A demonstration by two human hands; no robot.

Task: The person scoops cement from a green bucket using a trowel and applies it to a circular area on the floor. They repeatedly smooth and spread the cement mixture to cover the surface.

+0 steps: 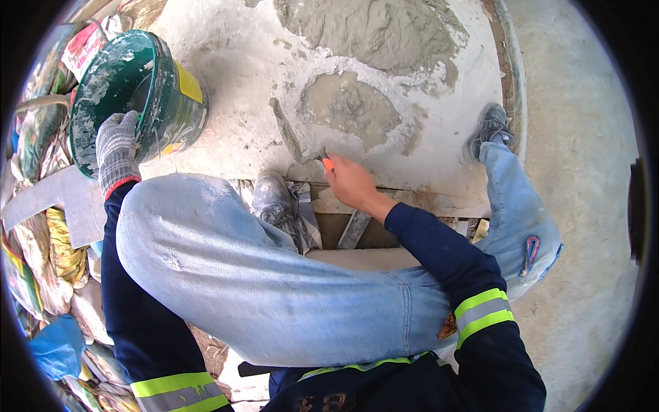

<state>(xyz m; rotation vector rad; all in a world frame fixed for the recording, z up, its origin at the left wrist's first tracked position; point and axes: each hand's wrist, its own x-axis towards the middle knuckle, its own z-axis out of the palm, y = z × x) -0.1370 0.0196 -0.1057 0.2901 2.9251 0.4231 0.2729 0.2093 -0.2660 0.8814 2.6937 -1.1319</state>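
My left hand [118, 147], in a grey knit glove with a red cuff, is closed on the near rim of a green bucket [168, 89]. The bucket is tilted, its mouth toward the left, and its inside is smeared with dried mortar. My bare right hand [351, 182] grips the orange handle of a trowel. The mortar-coated trowel blade [285, 129] points up and left over the pale board. Right of the blade lies a small wet patch of mortar [351, 108]. Beyond it spreads a larger grey mortar heap [384, 31].
The mortar lies on a whitish board [226, 82] in front of my shoes [274, 199]. Stuffed sacks [41, 254], a flat grey panel [75, 206] and a blue plastic piece [60, 347] crowd the left side. A concrete floor [583, 206] runs along the right.
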